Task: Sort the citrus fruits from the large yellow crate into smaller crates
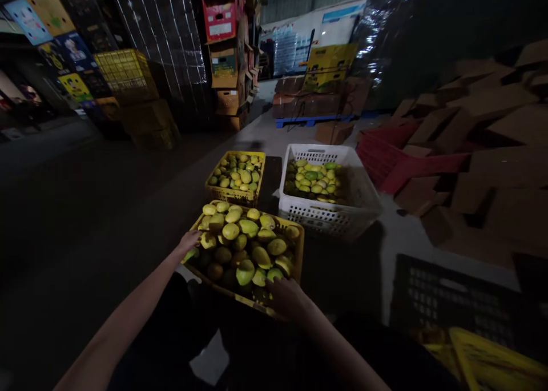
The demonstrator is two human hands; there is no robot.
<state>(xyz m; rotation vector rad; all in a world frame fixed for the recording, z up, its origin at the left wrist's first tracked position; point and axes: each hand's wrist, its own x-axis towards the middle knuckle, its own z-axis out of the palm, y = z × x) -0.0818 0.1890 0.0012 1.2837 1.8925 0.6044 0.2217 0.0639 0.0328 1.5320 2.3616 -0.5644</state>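
A yellow plastic crate (301, 248), heaped with yellow-green lemons (248, 227), sits right in front of me, turned at an angle. My left hand (189, 241) is closed over its left rim, fingertips close against a lemon. At the near right corner, my right hand (286, 295) grips the rim, its fingers partly in shadow beside a green lemon. Just beyond stands a smaller-looking yellow crate (233, 195) of lemons. To its right is a large white perforated crate (317, 213), partly filled with the same fruit.
Flattened cardboard (483, 208) and a red crate (389, 151) lie at the right. A dark crate (449, 299) and a yellow one (492, 357) are at lower right. Stacked boxes (225, 65) and a blue pallet (314, 120) stand behind.
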